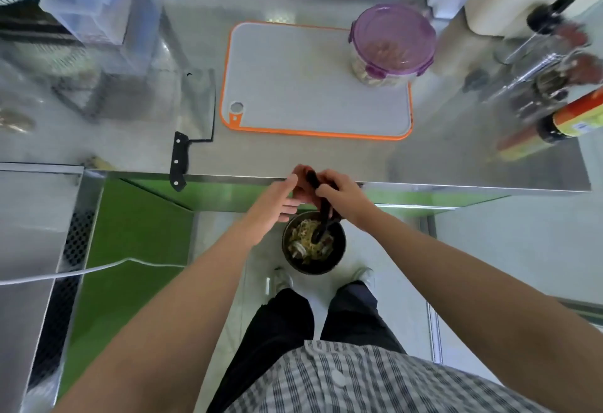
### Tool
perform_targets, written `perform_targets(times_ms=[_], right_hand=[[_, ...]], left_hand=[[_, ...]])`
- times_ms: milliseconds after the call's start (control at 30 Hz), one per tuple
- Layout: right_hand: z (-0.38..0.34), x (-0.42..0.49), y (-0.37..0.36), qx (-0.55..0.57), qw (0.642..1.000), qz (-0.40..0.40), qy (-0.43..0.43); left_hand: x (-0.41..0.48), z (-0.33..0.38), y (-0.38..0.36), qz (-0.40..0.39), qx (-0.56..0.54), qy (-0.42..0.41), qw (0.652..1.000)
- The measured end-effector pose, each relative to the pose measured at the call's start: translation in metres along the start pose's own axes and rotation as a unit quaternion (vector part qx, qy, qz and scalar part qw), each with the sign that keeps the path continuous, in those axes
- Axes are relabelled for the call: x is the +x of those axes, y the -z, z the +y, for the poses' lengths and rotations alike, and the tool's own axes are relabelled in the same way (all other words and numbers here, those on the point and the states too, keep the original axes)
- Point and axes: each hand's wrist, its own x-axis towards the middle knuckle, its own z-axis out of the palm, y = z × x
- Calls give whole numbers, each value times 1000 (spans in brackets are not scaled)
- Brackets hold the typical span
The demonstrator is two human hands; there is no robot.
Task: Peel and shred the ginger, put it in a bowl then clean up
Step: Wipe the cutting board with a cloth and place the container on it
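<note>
Gripping black tool (325, 208) above scrap bin (313, 270).

Left arm: bare, it comes in from the lower left of the frame and reaches up to the centre.
Left hand (280, 198): at centre frame, thumb uppermost, fingertips against the right hand; whether they pinch anything cannot be told.
Right arm: bare, it comes in from the right edge and slants up-left.
Right hand (344, 197): touching the left, fingers curled round a dark tool (324, 213).
</note>
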Motion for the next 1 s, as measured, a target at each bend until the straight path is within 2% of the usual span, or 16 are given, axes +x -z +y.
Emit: perform_targets(times_ms=[33, 133, 167, 300, 367, 467, 567, 633, 667, 733, 767, 833, 867, 1000], right_hand=[[-1, -4, 0, 20, 1000, -15, -10], [0, -16, 6, 122, 990, -40, -63], [4, -17, 9, 129, 988, -36, -79], [17, -25, 16, 135, 985, 33, -98], [22, -33, 23, 130, 986, 42, -90], [31, -51, 35, 95, 994, 29, -54], [48, -65, 48, 77, 995, 48, -44], [58, -74, 54, 12, 998, 10, -67], [63, -78, 56, -59, 995, -33, -79], [66, -86, 58, -217, 971, -94, -45], [64, -91, 57, -239, 965, -109, 9], [52, -103, 51, -198, 960, -150, 126], [47, -107, 47, -174, 957, -174, 156], [37, -112, 27, -173, 953, -197, 155]], left_hand=[[-1, 3, -9, -11, -3, -5, 1000], [-4, 3, -24, 81, -35, -29, 996], [-5, 0, -27, 79, -53, -23, 995], [-29, -11, -41, -32, -39, 11, 999], [-42, -21, -56, -32, -20, -9, 999], [-54, -33, -82, 59, -55, -72, 994], [-61, -39, -99, 143, -114, -87, 979], [-68, -43, -107, 182, -139, -103, 968], [-72, -44, -111, 192, -146, -113, 964], [-80, -44, -120, 187, -140, -130, 964], [-85, -44, -125, 179, -132, -139, 965], [-91, -47, -130, 167, -124, -151, 966], [-96, -50, -129, 168, -124, -147, 967], [-119, -65, -118, 195, -142, -121, 963]])
